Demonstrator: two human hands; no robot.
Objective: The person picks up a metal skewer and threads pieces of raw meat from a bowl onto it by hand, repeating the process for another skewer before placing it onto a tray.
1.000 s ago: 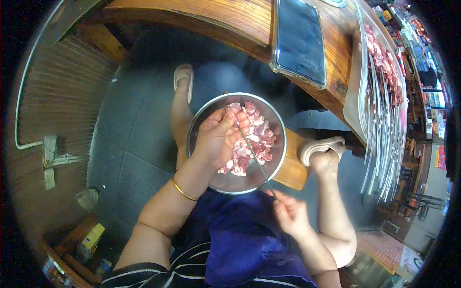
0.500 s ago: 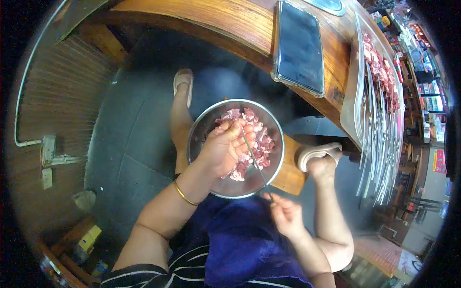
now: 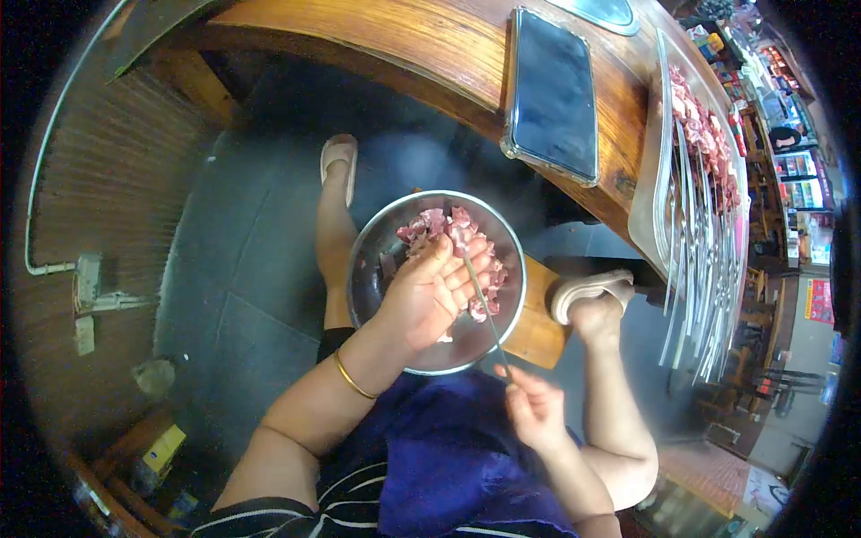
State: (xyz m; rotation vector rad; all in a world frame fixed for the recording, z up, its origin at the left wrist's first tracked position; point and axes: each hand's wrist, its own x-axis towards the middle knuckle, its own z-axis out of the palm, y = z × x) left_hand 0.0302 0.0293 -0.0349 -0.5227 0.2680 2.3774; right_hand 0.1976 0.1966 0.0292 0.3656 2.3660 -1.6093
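A steel bowl [image 3: 361, 309] holding raw meat chunks [image 3: 421, 226] sits in front of my lap. Over it is my left hand [image 3: 429, 291], palm turned up, with a piece of meat [image 3: 461, 231] pinched at the thumb and fingertips. A thin metal skewer [image 3: 490, 318] runs from that piece down across the bowl's near rim. My right hand [image 3: 535, 408] is closed round the skewer's lower end, just outside the bowl. The skewer's upper tip is hidden at the meat and the left fingers.
A wooden table [image 3: 377, 40] stands ahead, with a phone [image 3: 553, 94] at its edge. To the right, a clear tray [image 3: 647, 197] holds several loaded meat skewers [image 3: 704, 134], their metal ends jutting past the edge. Beneath the bowl shows a wooden stool or bench [image 3: 538, 309].
My left hand has shifted slightly down and right, its fingers less curled, with the meat piece now visible at the fingertips. The right hand keeps its grip on the skewer.
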